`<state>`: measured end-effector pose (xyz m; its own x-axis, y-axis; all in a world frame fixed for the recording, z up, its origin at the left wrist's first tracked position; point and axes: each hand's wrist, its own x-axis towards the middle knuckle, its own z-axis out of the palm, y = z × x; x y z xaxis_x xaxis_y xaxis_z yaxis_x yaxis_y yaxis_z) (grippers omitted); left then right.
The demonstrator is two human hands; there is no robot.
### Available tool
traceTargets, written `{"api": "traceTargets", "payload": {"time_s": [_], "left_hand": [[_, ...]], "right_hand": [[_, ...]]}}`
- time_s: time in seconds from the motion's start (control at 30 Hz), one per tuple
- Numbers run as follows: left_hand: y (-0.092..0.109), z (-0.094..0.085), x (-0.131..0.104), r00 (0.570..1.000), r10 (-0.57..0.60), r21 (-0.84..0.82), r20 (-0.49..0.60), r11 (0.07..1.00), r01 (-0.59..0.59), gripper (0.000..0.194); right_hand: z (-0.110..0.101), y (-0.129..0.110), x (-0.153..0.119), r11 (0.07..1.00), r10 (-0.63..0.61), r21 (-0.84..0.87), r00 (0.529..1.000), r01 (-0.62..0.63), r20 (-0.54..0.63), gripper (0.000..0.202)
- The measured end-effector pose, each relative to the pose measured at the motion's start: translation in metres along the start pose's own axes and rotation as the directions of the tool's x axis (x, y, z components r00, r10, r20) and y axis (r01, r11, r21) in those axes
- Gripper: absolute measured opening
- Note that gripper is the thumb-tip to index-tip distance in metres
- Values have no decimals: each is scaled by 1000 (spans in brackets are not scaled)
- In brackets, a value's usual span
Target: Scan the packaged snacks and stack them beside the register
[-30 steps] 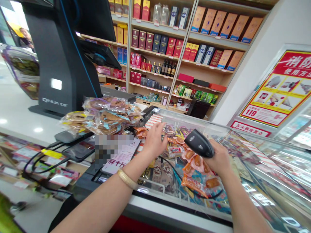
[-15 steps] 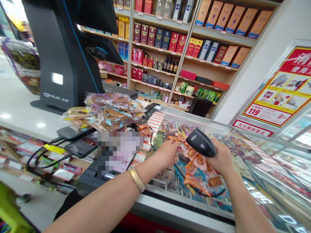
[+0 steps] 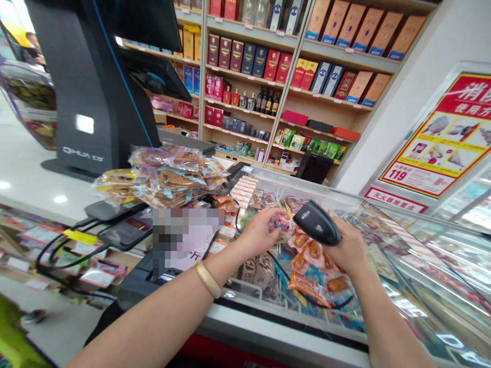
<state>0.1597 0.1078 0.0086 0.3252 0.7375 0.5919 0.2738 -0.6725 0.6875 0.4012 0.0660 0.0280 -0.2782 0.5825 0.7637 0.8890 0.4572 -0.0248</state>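
My right hand [image 3: 350, 244] is wrapped around a black handheld barcode scanner [image 3: 316, 223], whose head points left. Close to the scanner's head, my left hand [image 3: 261, 230] pinches a small snack packet [image 3: 283, 223] with red and white printing. A gold bracelet [image 3: 207, 279] circles the left wrist. Below the two hands, several sausage-like snacks in clear and orange wrappers [image 3: 311, 259] lie in a cluster on the glass top [image 3: 268, 301] of a display case. A black cable [image 3: 324, 305] loops around that cluster.
To the left, clear bags of flat brown snacks [image 3: 174, 176] are heaped near a dark checkout terminal [image 3: 97, 92]. Phone-like devices [image 3: 128, 230] with cables sit at the counter's edge. Shelves of boxed bottles [image 3: 245, 56] stand behind the case.
My left hand has drawn slightly left and up with the packet, and more of its red and white label shows. The scanner stays nearly in place.
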Motion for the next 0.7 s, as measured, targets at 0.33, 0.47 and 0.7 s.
{"api": "traceTargets", "payload": {"time_s": [0.33, 0.47, 0.7], "left_hand": [[-4, -20, 10, 966, -23, 9, -257, 1000, 26, 46], [-6, -18, 8, 968, 53, 81, -244, 996, -34, 46], [-5, -17, 8, 971, 75, 102, -229, 993, -52, 47]], "right_hand": [[-6, -12, 6, 997, 21, 75, 997, -27, 80, 11], [-4, -14, 6, 997, 21, 69, 986, -32, 163, 14], [-2, -13, 6, 999, 40, 17, 978, -45, 207, 21]]}}
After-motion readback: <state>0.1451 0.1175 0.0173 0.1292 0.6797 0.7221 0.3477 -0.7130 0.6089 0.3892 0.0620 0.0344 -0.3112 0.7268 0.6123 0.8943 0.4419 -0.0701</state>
